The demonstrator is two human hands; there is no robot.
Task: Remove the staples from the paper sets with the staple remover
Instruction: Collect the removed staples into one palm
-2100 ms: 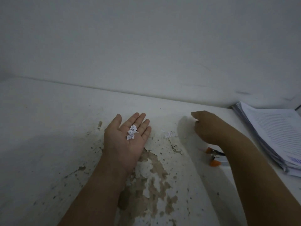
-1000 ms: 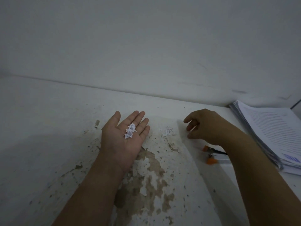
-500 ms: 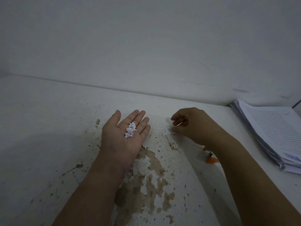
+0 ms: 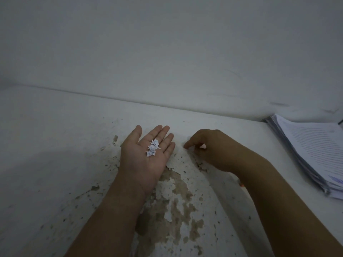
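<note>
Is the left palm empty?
No, a small pile of white scraps lies on the open, upturned left hand.

Dim light, plain white wall, white tabletop with flaking paint and brown patches

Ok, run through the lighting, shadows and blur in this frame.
Head view: dim, bluish, no glare; a soft shadow falls on the table left of the left hand; the right hand looks slightly soft; print on the paper stack is unreadable.
</note>
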